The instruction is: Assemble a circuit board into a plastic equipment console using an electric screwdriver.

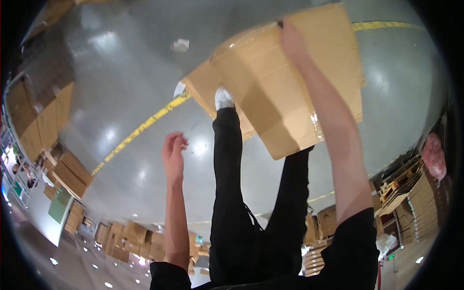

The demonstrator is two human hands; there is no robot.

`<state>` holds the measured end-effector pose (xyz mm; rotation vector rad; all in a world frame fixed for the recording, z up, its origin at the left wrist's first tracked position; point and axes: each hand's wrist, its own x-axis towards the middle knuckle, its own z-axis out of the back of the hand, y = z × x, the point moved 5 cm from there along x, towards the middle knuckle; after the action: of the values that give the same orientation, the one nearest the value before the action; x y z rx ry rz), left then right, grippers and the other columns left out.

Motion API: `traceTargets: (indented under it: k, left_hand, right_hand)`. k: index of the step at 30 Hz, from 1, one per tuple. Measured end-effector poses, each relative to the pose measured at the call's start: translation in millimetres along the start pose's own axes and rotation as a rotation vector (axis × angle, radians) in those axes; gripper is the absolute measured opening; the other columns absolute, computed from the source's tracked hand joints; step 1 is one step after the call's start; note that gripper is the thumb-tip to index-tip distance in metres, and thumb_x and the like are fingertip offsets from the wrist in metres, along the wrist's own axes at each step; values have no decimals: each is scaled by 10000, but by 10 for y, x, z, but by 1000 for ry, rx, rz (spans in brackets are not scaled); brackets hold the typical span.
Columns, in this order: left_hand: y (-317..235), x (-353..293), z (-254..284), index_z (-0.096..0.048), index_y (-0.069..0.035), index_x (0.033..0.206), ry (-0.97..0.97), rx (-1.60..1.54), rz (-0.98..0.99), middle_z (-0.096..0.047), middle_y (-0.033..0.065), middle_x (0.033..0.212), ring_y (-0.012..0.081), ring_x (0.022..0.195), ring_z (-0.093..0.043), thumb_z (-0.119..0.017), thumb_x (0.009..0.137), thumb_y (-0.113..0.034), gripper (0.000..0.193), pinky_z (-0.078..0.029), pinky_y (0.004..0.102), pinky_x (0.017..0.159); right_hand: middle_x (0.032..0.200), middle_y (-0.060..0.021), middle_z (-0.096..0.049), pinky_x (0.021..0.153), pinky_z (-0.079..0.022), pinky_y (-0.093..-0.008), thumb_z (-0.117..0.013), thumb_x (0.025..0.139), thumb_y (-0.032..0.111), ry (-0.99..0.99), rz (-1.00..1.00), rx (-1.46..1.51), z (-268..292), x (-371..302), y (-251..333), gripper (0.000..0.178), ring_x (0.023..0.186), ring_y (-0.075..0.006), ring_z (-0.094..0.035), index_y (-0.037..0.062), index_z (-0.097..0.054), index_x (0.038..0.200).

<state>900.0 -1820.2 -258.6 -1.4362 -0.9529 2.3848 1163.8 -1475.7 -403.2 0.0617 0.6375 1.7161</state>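
A brown cardboard box (261, 87), looking folded flat, leans or lies in front of me with strips of clear tape along its edges. My right hand (292, 41) is at its far edge, fingers closed round a small dark object (280, 24) whose kind I cannot make out. Under the box another cardboard piece (203, 82) pokes out on the left, and my white shoe (224, 98) is against it. To the left, my left hand (174, 150) hangs over the floor, fingers loosely bent and apart, holding nothing.
A yellow tape line (145, 128) crosses the grey floor. A pale scrap (180, 45) lies beyond it. Cardboard sheets (48, 121) stand at the far left, stacked cartons (130, 239) behind me. On the right are cardboard stacks (420, 208) and a pink bag (434, 157).
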Motion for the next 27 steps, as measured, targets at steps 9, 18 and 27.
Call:
traceTargets:
  k: [9,18,27]
  left_hand:
    - [390,361,-834,-579,-15,1005,507,302,25,-629,92,839,175,808,-616,-485,894,-105,171,-475,291,716]
    - [-225,153,-3014,-592,-51,1016,632,730,-541,-611,167,1030,314,972,-569,-498,859,-173,220,-455,391,819]
    - [988,-581,-4320,-456,-104,1250,500,1576,-1389,-470,42,1285,185,1259,-368,-587,780,-164,491,-306,408,1011]
  right_hand:
    - [884,-195,-631,672,-479,-515,-387,921,221,365,-100,-260,-283,-732,-426,170,796,-416,-609,128,-411,1061]
    - [858,-148,-635,611,-497,-500,-436,901,156,568,-339,-327,-141,-3798,-2475,183,750,-394,-625,149,-399,1079]
    - [771,-200,-622,611,-475,-463,-525,909,228,267,-896,305,65,-5402,-3103,240,715,-396,-616,103,-423,1086]
